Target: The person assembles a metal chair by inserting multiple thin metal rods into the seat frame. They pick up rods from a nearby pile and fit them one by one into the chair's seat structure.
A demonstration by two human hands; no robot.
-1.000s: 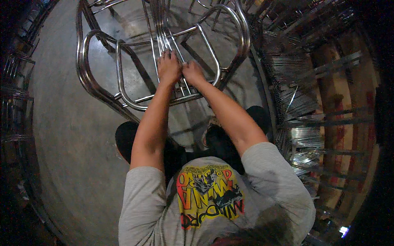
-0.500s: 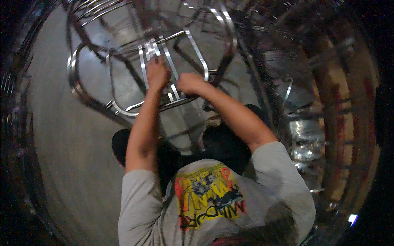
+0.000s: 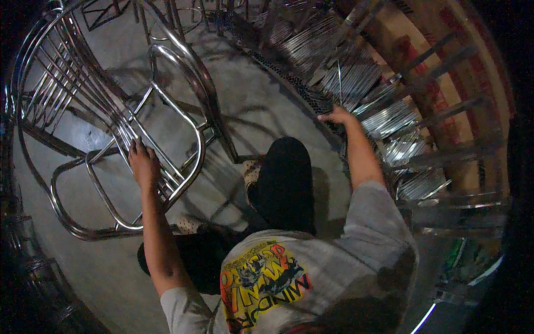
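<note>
The metal chair (image 3: 199, 140) stands on the floor (image 3: 261, 111), filling the upper left of the view. The left hand (image 3: 144, 160) lies on its central bars (image 3: 122, 128); whether it grips them, I cannot tell. Right of centre, the right hand (image 3: 337, 116), thumb out, is beside stacked rods (image 3: 356, 83), its grip unclear.

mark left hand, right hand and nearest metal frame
Left hand (image 3: 144, 163), head view: back of hand
Right hand (image 3: 341, 116), head view: middle of hand
Nearest metal frame (image 3: 123, 128), head view: its central bars
</note>
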